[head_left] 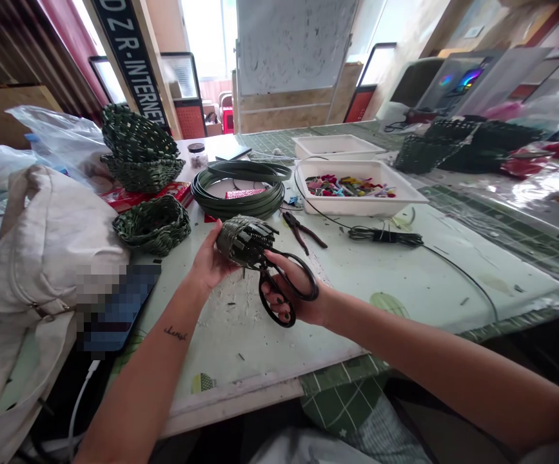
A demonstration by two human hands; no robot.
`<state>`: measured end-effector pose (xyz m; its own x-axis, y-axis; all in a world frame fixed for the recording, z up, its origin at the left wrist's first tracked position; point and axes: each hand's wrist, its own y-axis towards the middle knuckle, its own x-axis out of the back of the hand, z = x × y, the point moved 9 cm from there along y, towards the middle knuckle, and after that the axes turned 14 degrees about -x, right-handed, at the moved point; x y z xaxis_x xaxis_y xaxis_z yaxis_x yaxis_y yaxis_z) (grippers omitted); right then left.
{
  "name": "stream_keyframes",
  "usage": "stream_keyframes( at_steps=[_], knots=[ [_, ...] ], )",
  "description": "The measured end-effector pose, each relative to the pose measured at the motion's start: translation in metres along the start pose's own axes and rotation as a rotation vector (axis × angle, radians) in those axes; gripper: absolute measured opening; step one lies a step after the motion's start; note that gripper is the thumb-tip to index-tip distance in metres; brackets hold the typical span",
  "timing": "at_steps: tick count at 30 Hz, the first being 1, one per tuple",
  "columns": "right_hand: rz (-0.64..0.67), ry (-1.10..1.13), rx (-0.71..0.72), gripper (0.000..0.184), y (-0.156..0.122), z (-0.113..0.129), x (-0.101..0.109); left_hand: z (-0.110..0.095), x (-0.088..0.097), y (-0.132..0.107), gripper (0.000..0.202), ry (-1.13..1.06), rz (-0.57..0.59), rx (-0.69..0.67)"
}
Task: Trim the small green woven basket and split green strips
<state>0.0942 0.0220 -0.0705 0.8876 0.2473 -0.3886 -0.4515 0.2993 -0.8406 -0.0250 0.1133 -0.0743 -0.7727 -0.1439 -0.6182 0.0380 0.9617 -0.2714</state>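
My left hand [214, 261] is wrapped round the near left side of a small dark green woven basket [243, 240], which lies tilted with its rim toward the right. Loose strip ends stick out along that rim. In my right hand [303, 293] is a pair of black scissors [315, 283], with fingers through the big loop handles. The blades point at the basket's rim and are mostly hidden by the strips. Just beyond lie dark pliers [303, 232] on the table. A coil of flat green strip [240, 206] rests behind the basket.
Woven baskets [137, 174] are stacked at the left, with another basket [152, 224] before them. A white tray [363, 209] holds colourful bits. A bundled cord [385, 236] trails rightward. A cloth bag [57, 238] and a phone [124, 312] lie by my left arm.
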Motion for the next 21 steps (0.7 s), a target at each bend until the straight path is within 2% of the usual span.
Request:
stream_keyframes(
  at_steps=[4, 12, 21],
  knots=[
    [-0.005, -0.018, -0.013, 0.062, 0.0046, 0.0019, 0.0010, 0.0007, -0.0003, -0.0013, 0.043, 0.079, 0.012, -0.011],
    [0.049, -0.020, -0.051, 0.063, 0.0016, -0.0017, -0.0026, -0.0018, -0.0013, -0.0026, 0.041, 0.083, 0.017, -0.029],
    [0.031, -0.004, -0.009, 0.063, 0.0093, -0.0010, -0.0010, -0.0026, 0.0000, -0.0012, 0.039, 0.101, 0.005, -0.056]
  ],
)
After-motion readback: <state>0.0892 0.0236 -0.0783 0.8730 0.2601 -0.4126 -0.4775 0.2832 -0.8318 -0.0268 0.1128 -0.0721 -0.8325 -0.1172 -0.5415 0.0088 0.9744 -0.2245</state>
